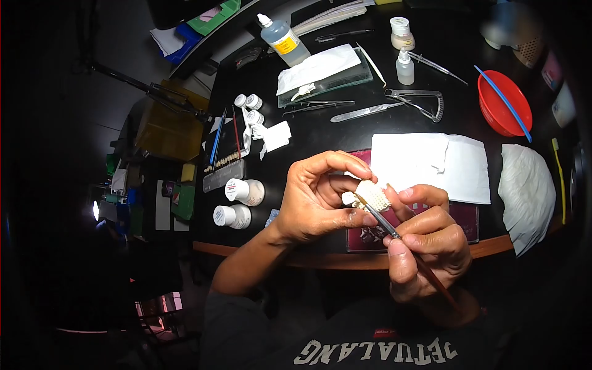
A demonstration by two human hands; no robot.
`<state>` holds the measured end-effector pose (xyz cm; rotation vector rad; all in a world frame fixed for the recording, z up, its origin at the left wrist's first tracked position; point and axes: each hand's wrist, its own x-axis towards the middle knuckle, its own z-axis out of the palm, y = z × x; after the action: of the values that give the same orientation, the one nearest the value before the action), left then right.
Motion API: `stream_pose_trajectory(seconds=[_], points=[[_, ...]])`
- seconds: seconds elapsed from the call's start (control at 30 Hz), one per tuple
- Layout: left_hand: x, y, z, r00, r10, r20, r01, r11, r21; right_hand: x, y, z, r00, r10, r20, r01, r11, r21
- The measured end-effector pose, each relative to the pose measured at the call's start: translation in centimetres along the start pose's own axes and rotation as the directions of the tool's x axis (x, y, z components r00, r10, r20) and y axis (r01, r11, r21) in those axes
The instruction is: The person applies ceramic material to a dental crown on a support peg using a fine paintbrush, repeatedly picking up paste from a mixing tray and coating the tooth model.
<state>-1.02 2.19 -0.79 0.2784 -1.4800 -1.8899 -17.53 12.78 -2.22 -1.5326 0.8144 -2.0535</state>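
A small cream-white dental model (pixel 374 196) with a perforated, mesh-like part is pinched between the fingers and thumb of my left hand (pixel 324 196). A thin brush (pixel 425 266) with a dark red handle and metal collar is held in my right hand (pixel 428 246). Its pale brown tip lies at the left part of the model, by a whitish tooth-like piece; whether it touches cannot be told. Below the hands lies a maroon mat (pixel 465 222), partly covered by white paper sheets (pixel 462 166).
A red bowl (pixel 502 108) with a blue stick stands right. Behind are a glass slab (pixel 357 77), a scalpel (pixel 364 113), a caliper (pixel 439 105) and a labelled bottle (pixel 283 42). Jars (pixel 246 192) and a shade guide (pixel 223 176) sit left. Crumpled tissue (pixel 524 197) lies right.
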Motion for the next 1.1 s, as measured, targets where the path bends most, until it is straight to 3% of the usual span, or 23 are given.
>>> stream_pose_trajectory(seconds=[1.1], points=[[0.00, -0.12, -0.16, 1.000, 0.022, 0.009, -0.022, 0.999, 0.029, -0.02, -0.24, -0.01, 1.000, -0.008, 0.010, 0.008, 1.000, 0.001]])
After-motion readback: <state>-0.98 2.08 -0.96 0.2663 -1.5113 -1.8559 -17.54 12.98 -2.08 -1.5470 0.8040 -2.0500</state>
